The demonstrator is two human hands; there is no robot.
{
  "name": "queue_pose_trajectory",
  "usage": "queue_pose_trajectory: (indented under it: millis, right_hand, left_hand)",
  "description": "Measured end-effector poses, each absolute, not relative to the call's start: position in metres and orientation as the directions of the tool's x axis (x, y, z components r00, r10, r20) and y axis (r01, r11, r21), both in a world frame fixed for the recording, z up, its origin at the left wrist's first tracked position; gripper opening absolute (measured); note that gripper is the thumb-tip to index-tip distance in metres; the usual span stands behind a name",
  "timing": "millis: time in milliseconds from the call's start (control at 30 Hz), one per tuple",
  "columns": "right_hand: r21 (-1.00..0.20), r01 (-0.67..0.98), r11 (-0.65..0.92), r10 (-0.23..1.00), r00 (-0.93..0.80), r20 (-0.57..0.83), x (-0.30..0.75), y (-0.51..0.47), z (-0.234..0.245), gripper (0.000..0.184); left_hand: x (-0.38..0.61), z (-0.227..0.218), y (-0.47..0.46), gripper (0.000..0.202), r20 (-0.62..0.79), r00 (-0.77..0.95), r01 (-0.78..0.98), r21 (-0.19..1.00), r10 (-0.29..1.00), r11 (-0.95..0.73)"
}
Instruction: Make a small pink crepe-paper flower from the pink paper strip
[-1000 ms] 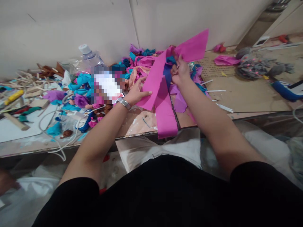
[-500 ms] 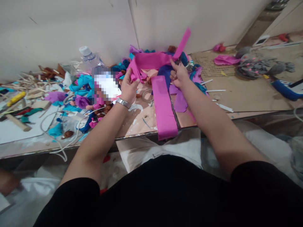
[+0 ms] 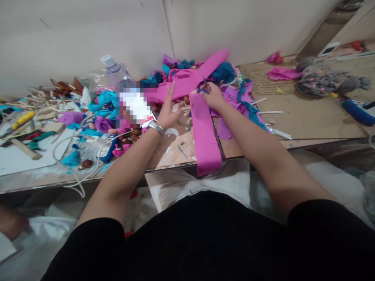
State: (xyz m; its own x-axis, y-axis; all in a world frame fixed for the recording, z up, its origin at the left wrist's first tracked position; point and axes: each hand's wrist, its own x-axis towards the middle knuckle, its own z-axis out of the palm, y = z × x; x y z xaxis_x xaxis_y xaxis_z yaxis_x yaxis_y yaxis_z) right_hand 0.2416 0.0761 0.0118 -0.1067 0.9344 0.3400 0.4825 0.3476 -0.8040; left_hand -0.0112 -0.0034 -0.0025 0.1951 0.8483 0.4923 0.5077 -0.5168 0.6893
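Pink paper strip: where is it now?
Head view, centre: pink paper strip lies on the table, far end at the right hand, near end drooping over the front edge.

The paper strip (image 3: 206,136) is magenta, the scraps (image 3: 224,72) teal, the paper flower (image 3: 101,124) purple.

Lying along the bench (image 3: 293,117) between both forearms, overhanging its front edge: near strip (image 3: 205,136). Slanting behind it, from just beyond the left hand (image 3: 167,111) rightward toward the wall (image 3: 88,31): far strip (image 3: 190,80). Resting on the near strip's far end, just right of the left hand: right hand (image 3: 212,97). Spreading behind and beside both hands: scraps (image 3: 228,74). Standing left of the scraps, near the wall: bottle (image 3: 113,70). Lying far left: sticks (image 3: 43,105), cable (image 3: 70,156) looping before them. Sitting far right, well apart: bundle (image 3: 319,82).
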Motion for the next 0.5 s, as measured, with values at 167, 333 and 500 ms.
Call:
queue_pose_trajectory:
  millis: [167, 333, 500]
  right_hand:
    - [-0.579, 0.695, 0.426, 0.904, -0.311, 0.293, 0.248, 0.073, 0.007, 0.032]
    - [-0.603, 0.678, 0.42, 0.907, -0.299, 0.296, 0.246, 0.072, 0.006, 0.026]
    - [-0.651, 0.657, 0.379, 0.925, -0.253, 0.284, 0.245, 0.07, 0.007, 0.018]
  left_hand:
    - [-0.005, -0.005, -0.015, 0.065, 0.415, 0.362, 0.641, 0.539, 0.835, -0.546]
    - [0.001, 0.005, -0.025, 0.057, 0.388, 0.41, 0.681, 0.473, 0.826, -0.56]
    - [0.004, 0.008, -0.026, 0.054, 0.386, 0.461, 0.673, 0.436, 0.799, -0.598]
